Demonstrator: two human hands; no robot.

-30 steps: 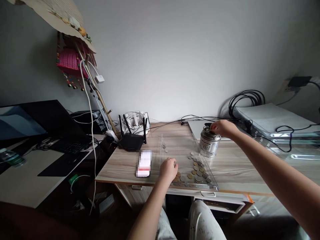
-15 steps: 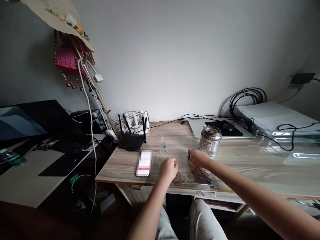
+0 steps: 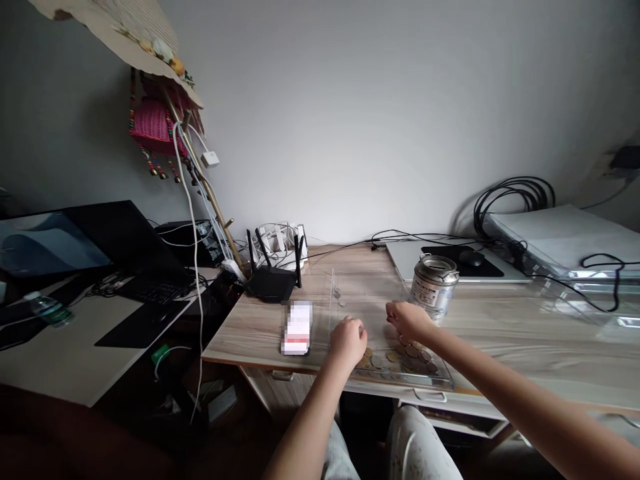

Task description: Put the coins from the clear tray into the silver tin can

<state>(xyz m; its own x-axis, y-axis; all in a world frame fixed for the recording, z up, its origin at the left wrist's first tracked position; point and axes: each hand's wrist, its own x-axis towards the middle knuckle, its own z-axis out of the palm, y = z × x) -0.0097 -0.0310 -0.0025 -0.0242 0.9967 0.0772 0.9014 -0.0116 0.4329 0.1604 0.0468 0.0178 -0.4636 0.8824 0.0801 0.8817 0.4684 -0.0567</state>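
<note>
A clear plastic tray (image 3: 367, 283) lies on the wooden desk, with several gold and silver coins (image 3: 377, 361) spread along its near end. A few small coins (image 3: 337, 293) are near its far left side. My left hand (image 3: 349, 340) is curled over the tray's left part, its fingers bent inward and their contents hidden. Over the right part, above the coins, my right hand (image 3: 410, 321) is closed in a pinch; I cannot make out what its fingertips hold. Just beyond it stands a silver metal can (image 3: 434, 293) with a label and wire handle.
To the left of the tray lies a phone (image 3: 297, 328) with a lit screen, and behind it a black router (image 3: 273, 283). A mouse (image 3: 471, 258) rests on a black pad at the back right. A white cable (image 3: 196, 267) hangs down at the left.
The view has turned slightly left, so everything sits further right. My right hand's fingers have drawn in closer together over the tray. My left hand keeps its curled pose.
</note>
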